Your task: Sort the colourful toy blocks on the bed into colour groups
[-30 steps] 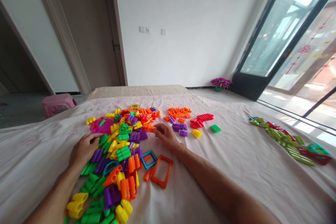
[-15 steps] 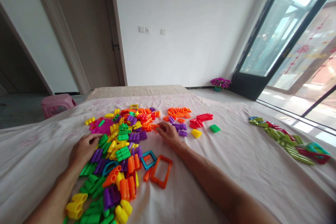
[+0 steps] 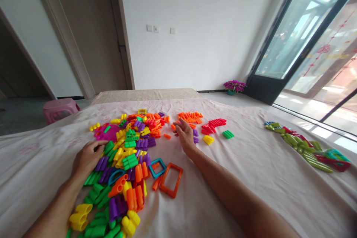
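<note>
My left hand [image 3: 87,156] rests at the left edge of a mixed pile of plastic building blocks. Its fingers curl loosely, with a gap between thumb and forefinger, beside a green block [image 3: 109,146]; I see nothing held. Over the cloth to the right of the pile, my right hand [image 3: 184,134] has its fingers apart. Its fingertips are close to an orange block [image 3: 173,126], and whether they touch it I cannot tell. One loose orange piece [image 3: 167,136] lies between this hand and the pile. Purple blocks [image 3: 195,137] sit just beyond the right wrist.
Orange blocks [image 3: 190,116] lie in a group at the back, with red blocks [image 3: 213,124], a yellow block [image 3: 208,140] and a green one [image 3: 228,134] nearby. An orange frame [image 3: 164,186] and a blue frame [image 3: 152,173] lie in front. Light-green pieces [image 3: 298,145] spread far right.
My right hand has moved right and slightly away from the pile, its fingers leaving the small orange piece, which now lies alone on the cloth. My left hand stays about where it was.
</note>
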Tool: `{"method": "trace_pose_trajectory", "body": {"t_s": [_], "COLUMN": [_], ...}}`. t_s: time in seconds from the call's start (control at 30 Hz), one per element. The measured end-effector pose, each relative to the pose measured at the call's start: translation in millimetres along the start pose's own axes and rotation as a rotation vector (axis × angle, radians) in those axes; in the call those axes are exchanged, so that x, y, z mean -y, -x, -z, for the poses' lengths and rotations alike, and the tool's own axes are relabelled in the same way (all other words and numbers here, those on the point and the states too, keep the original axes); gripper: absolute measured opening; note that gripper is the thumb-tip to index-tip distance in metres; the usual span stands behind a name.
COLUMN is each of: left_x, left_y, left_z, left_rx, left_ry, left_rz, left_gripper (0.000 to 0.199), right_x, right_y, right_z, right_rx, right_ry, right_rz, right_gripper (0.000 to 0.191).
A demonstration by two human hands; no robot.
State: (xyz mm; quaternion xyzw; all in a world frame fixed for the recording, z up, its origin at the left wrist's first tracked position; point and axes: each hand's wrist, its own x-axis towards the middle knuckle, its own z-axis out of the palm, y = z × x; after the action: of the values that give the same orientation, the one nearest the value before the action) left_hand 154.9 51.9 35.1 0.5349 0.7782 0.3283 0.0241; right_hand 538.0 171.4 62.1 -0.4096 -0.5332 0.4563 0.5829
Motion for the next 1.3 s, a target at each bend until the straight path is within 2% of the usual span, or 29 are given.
{"method": "trace_pose_trajectory", "body": {"t_s": [0.17,0.3,0.4,0.5,0.6,0.67,0.77,0.87,0.97,1.07,1.17,1.3], "left_x": [3.0,4.2,2.2,-0.7,-2.1,-2.2,-2.2,-3.1,-4.1,-3.8,-2.7,-2.6], "left_y": [-0.9,-2.0,-1.6,-0.8,-0.6,-0.7,-0.4,0.2,0.3,-0.4,-1.0,-0.5], "left_z": [-1.2,-1.6,-0.3,1.4,2.1,1.9,1.6,2.0,2.6,2.3,1.4,1.4], "left_rx": [0.003,0.012,0.019,0.023,0.018,0.014,0.014,0.017,0.019,0.018,0.01,0.017], "left_ry": [-0.004,-0.002,0.001,-0.004,-0.002,-0.004,-0.006,0.003,0.004,0.0,-0.001,0.003], "left_rz": [-0.009,0.0,0.018,0.026,0.023,0.018,0.024,0.028,0.03,0.026,0.013,0.02], "left_gripper": [0.037,0.037,0.037,0.036,0.036,0.035,0.035,0.036,0.037,0.037,0.037,0.038], "right_x": [-4.6,1.9,10.8,20.7,29.2,33.3,36.6,36.4,33.8,30.1,26.3,20.9], "right_y": [5.5,14.7,22.8,30.6,36.7,39.6,43.3,46.0,46.7,45.2,42.3,35.3], "right_z": [-3.8,-6.6,-7.4,-8.5,-11.1,-13.3,-16.3,-18.0,-17.9,-16.1,-13.5,-8.8], "right_rx": [0.16,0.341,0.539,0.824,1.077,1.146,1.123,1.055,0.967,0.909,0.876,0.73], "right_ry": [0.095,0.109,0.114,0.187,0.366,0.484,0.594,0.663,0.747,0.807,0.77,0.677], "right_rz": [0.015,0.044,0.059,0.061,0.242,0.429,0.588,0.618,0.605,0.585,0.534,0.394], "right_gripper": [0.036,0.032,0.036,0.043,0.045,0.044,0.038,0.023,0.015,0.015,0.017,0.011]}}
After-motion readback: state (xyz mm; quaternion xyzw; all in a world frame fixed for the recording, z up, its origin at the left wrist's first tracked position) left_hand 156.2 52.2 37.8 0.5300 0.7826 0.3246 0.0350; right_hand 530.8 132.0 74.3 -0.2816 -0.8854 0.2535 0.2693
